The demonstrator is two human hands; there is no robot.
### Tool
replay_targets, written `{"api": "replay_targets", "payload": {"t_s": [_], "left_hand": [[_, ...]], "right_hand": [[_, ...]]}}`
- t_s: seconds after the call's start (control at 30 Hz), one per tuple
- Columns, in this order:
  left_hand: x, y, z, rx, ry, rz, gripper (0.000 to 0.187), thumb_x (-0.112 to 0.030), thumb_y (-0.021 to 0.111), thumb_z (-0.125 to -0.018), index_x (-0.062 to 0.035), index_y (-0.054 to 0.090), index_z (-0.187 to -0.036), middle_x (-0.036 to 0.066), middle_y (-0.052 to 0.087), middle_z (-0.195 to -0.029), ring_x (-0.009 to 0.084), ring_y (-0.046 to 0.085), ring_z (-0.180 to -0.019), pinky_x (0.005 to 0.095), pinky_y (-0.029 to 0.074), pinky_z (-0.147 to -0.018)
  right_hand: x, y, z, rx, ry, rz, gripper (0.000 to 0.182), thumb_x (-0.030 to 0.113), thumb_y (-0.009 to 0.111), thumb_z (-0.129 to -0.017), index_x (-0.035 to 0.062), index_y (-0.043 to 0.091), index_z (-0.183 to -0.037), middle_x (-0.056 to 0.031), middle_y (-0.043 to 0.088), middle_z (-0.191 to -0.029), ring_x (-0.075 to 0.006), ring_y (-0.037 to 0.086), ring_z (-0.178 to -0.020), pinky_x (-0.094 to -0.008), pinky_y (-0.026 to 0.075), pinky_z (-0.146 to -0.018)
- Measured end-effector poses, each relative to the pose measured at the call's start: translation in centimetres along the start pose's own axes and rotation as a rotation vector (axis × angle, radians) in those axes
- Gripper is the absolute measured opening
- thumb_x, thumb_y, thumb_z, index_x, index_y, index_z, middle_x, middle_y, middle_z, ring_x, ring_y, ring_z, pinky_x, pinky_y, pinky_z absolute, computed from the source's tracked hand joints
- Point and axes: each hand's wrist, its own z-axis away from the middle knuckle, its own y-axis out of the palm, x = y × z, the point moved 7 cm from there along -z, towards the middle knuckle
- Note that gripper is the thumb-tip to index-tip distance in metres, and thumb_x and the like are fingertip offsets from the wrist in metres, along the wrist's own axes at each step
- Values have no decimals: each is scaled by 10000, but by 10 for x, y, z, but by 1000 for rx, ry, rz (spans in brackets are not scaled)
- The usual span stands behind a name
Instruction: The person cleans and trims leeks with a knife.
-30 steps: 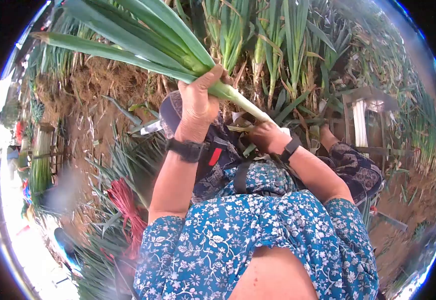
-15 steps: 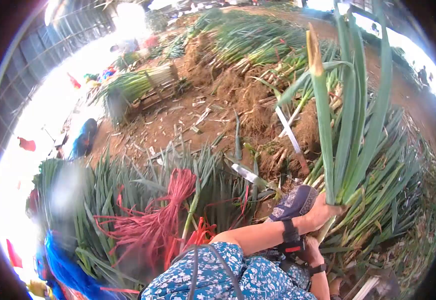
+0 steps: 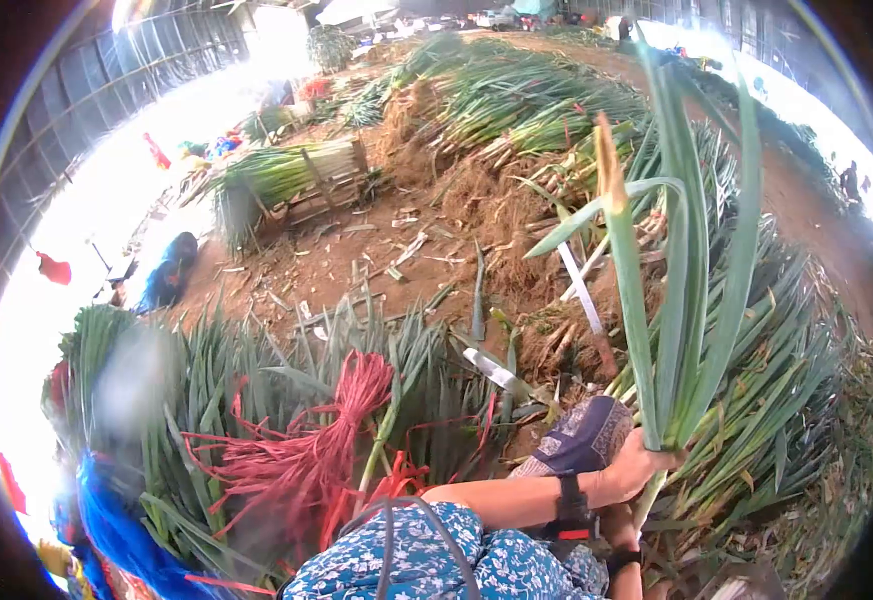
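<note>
A tall green onion (image 3: 668, 330) stands nearly upright at the right, its long leaves spread upward and one cut, browned leaf end among them. My left hand (image 3: 636, 468) is closed around its stalk just below where the leaves fan out. Lower down, my right hand (image 3: 616, 527) is curled against the pale lower stalk, partly hidden behind my left wrist. The stalk's bottom end is hard to see. Beyond my left hand is a patterned shoe (image 3: 578, 437). A pile of green onions (image 3: 756, 400) lies close on the right.
Red tying strips (image 3: 306, 440) lie over green onions (image 3: 206, 390) at the left. Blue strands (image 3: 131, 540) hang at the lower left. A tied bundle (image 3: 286, 180) and a big onion heap (image 3: 526, 85) lie farther back on brown soil (image 3: 356, 260). A white-bladed tool (image 3: 578, 285) leans among roots.
The view has tilted up slightly. Both hands and the green onion sit a little lower in view and slightly to the left. The grip of my left hand on the stalk looks the same.
</note>
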Motion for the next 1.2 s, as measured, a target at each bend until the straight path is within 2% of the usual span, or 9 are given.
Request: {"api": "replay_targets", "payload": {"t_s": [0.2,0.4,0.53,0.63,0.77,0.83,0.87,0.97,1.2], "left_hand": [[-10,0,25,27,50,-29,321,37,717,-667,-30,575,-947,49,599,-853,159,576,-729,305,473,-647],[-189,15,3,123,281,98,293,31,669,-717,-33,516,-959,56,559,-824,174,567,-707,318,495,-628],[-188,-9,-29,67,379,124,222,-58,666,-773,-34,532,-949,49,569,-781,170,571,-682,320,492,-609],[-159,-24,-40,-46,339,127,183,-78,672,-785,-40,553,-920,44,576,-760,164,571,-661,313,479,-587],[-131,-26,-46,-57,285,113,179,-99,668,-793,-41,545,-909,48,573,-732,162,567,-633,299,476,-566],[-124,-12,-40,-40,206,131,180,-124,661,-804,-38,542,-907,53,573,-728,162,563,-619,295,474,-557],[-123,-5,-39,-21,174,136,182,-137,657,-809,-37,540,-906,56,573,-725,162,561,-612,293,474,-552],[-111,5,-41,33,160,165,237,-215,657,-817,-31,541,-909,65,577,-726,164,561,-606,289,478,-550],[-40,-22,-39,-320,60,88,223,-131,749,-731,-57,546,-783,0,531,-623,104,487,-504,254,387,-452]], "right_hand": [[-26,-28,7,-60,88,-7,325,100,536,-822,13,546,-1135,-150,575,-998,-247,528,-881,-342,428,-754],[-73,-14,69,-70,364,-2,280,108,512,-861,-4,550,-1116,-134,587,-922,-217,535,-785,-328,440,-677],[-113,-27,116,-74,648,-24,257,113,495,-888,-15,553,-1103,-123,594,-871,-198,540,-721,-319,448,-626],[-126,-77,143,-556,894,-374,244,117,483,-908,-24,555,-1094,-115,600,-833,-183,543,-674,-312,455,-588],[-22,-193,119,-1268,108,-279,231,143,536,-894,-37,565,-1037,-69,567,-715,-137,495,-550,-286,426,-518],[24,-184,85,-828,158,-486,712,50,657,-691,48,360,-1338,-164,355,-1381,-260,377,-1258,-337,357,-988],[50,-178,70,-695,144,-416,851,-48,675,-618,11,277,-1367,-167,251,-1429,-289,307,-1285,-341,305,-1026],[26,-117,38,-506,249,-411,475,11,678,-681,-26,482,-1112,-218,581,-858,-372,581,-845,-407,443,-788],[55,-117,24,-642,166,-267,374,176,645,-780,11,479,-1072,-255,578,-803,-462,549,-761,-458,445,-626]]}}
